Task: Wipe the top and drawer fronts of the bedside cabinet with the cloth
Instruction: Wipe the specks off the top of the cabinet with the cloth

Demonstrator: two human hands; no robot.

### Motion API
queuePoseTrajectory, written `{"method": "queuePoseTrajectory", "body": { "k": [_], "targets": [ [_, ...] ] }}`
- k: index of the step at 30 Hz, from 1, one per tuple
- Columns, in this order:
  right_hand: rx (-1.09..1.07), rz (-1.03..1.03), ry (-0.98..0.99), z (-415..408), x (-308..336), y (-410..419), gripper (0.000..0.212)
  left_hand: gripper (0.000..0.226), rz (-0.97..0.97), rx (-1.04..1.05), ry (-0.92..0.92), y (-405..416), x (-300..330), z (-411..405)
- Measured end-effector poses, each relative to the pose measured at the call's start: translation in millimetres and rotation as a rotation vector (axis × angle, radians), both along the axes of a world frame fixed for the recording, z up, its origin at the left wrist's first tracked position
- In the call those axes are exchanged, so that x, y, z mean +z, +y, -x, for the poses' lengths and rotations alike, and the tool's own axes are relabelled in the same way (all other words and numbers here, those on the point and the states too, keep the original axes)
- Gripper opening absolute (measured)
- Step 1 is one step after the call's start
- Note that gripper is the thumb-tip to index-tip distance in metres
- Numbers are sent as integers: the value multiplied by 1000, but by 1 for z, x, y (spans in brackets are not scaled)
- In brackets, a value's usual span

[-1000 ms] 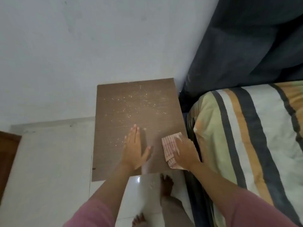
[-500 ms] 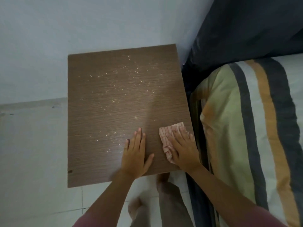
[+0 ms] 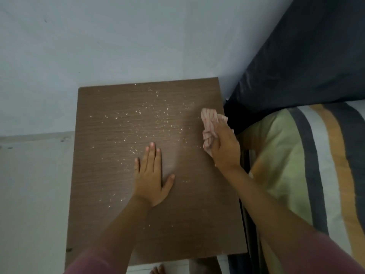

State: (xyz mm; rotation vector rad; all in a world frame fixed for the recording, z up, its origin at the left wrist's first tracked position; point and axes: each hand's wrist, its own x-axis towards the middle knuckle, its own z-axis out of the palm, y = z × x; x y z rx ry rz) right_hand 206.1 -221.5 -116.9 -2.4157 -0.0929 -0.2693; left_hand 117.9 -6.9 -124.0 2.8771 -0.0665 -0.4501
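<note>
From the head camera, the only view, the wiping looked barely begun. The right hand (image 3: pixel 223 144) was pressed down on the bunched pink-striped cloth (image 3: pixel 209 125), fingers closed over it, at the edge of the cabinet top (image 3: pixel 122 224) that ran along the bed. Most of the cloth showed ahead of and just to the thumb side of that hand. The left hand (image 3: pixel 152 178) lay flat on the wood with its fingers together and the thumb spread out, holding nothing, well apart from the right one.

Pale crumbs or dust specks (image 3: pixel 142 115) were scattered thickly ahead of the left hand's fingertips and out to its little-finger side, with a thinner sprinkle near its wrist. The strip between the two hands looked cleaner, so I judged that one pass at most had been made there. Nearly the whole top remained to be wiped. The drawer fronts were hidden below the top's near edge, and nothing showed them touched.

The top was brown wood-grain board, bare but for the specks and hands. Beyond the fingertips stood a pale wall (image 3: pixel 118 46). Past the right hand's outer side lay a striped pillow or bedding (image 3: pixel 296 165) with dark fabric (image 3: pixel 306 56) above it. Pale floor (image 3: pixel 33 194) lay beyond the left hand.
</note>
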Motion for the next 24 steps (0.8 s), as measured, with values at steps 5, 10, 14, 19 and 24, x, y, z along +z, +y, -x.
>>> {"method": "queuePoseTrajectory", "body": {
  "k": [5, 10, 14, 19, 24],
  "targets": [
    [-104, -65, 151, -79, -5, 13, 36, 88, -4, -9, 10, 3, -3, -1],
    [-105, 290, 244, -117, -26, 23, 48, 87, 7, -19, 11, 4, -3, -1],
    [55, 362, 192, -129, -25, 29, 55, 89, -8, -19, 44, 6, -3, -2],
    [297, 377, 179, -140, -21, 27, 53, 89, 2, -10, 50, 4, -1, -3],
    [450, 353, 160, -146, -20, 19, 50, 89, -2, -2, 33, 4, -3, -3]
  ]
}}
